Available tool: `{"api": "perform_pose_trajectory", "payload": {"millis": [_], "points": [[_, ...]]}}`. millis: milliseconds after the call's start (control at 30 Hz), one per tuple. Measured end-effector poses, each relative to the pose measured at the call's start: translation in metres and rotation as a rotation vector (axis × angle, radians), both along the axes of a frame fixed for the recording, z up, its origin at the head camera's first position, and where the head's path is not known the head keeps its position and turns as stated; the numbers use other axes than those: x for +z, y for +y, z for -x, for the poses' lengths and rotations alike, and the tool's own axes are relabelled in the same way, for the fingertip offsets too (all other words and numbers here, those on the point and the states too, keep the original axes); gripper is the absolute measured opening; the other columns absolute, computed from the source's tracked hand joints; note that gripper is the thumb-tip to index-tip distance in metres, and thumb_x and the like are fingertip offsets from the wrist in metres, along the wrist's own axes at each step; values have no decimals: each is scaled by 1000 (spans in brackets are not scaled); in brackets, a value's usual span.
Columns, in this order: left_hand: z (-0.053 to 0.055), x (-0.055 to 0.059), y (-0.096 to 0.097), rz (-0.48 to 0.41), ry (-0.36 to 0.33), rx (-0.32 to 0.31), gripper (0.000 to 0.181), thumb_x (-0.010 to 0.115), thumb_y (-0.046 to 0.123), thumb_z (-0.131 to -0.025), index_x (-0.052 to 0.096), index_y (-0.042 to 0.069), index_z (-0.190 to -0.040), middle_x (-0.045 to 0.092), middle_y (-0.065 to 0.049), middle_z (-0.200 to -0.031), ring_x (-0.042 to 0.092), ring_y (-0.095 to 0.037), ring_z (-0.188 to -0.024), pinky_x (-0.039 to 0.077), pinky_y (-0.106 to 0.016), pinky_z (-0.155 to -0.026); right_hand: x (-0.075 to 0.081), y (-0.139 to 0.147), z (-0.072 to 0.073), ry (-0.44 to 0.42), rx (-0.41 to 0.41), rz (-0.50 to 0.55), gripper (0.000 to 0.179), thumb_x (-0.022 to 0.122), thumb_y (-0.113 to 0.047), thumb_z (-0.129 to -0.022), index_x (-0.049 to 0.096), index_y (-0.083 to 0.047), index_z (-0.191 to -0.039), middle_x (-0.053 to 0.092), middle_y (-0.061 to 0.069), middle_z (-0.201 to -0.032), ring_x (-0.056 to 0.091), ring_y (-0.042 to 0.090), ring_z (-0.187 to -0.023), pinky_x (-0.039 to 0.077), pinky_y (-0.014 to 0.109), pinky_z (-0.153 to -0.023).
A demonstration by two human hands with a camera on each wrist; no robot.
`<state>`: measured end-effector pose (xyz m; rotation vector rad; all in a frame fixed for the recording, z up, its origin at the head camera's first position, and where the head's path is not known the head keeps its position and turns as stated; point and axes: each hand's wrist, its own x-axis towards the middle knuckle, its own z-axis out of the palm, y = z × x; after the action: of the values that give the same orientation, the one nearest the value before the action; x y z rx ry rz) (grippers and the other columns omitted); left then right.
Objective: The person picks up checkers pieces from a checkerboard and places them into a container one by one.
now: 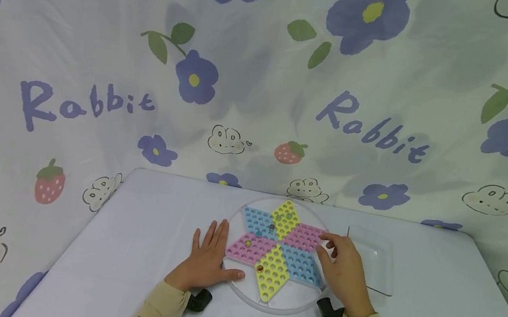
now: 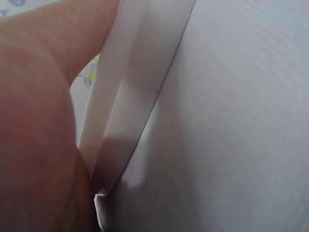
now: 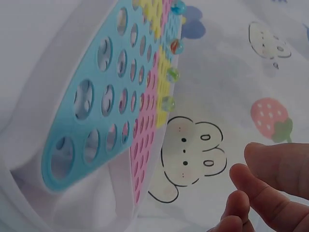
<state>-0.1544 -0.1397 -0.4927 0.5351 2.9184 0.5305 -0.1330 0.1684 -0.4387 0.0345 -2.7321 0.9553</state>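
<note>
Round white plastic board, pink/blue/yellow holed diamonds: on white table.
Left hand: fingers straight, spread, touching board's left rim.
Right hand: fingers released, loosely bent, by board's right side.
Small round glass marbles: seated in holes.

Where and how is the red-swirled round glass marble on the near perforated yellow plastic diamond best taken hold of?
Likely by its upper sides, in a pinch grip from above and the right. The marble sits on the yellow diamond; other glass marbles in the right wrist view bulge above the surface, and the left hand lies to the marble's left.
</note>
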Motion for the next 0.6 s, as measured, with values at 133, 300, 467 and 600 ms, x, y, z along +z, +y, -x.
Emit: {"api": "perform_pose_trajectory", "payload": {"millis": [133,300,467,600], "points": [[0,1,1,-2,2,-1,123,47,82,-69,0,0,-148,-1,-14,-155,-6,-33,-140,-6,-61,-104,-1,-5,0,-21,8,-1,26,64,-20,-88,63,-10,-111,53,4,-88,43,16,-74,38,28,-59],[0,2,0,-1,-6,1,123,48,82,-69,1,0,-148,-1,-14,-155,-6,-33,-140,-6,-61,-104,-1,-11,-1,-41,26,7,25,64,-21,-88,63,-11,-111,52,4,-88,43,16,-74,37,28,-59],[0,3,1,-2,-10,1,123,49,81,-69,0,0,-148,-1,-14,-155,-7,-33,-140,-6,-61,-104,-1,-18,-1,-51,42,21,25,64,-21,-87,64,-11,-110,52,3,-88,43,16,-74,37,28,-59],[0,2,0,6,-5,-2,123,47,82,-69,0,0,-148,-1,-14,-155,-6,-33,-140,-6,-61,-104,-2,-24,-2,-62,55,27,24,65,-22,-87,64,-14,-109,52,1,-88,44,15,-73,33,29,-55]]}}
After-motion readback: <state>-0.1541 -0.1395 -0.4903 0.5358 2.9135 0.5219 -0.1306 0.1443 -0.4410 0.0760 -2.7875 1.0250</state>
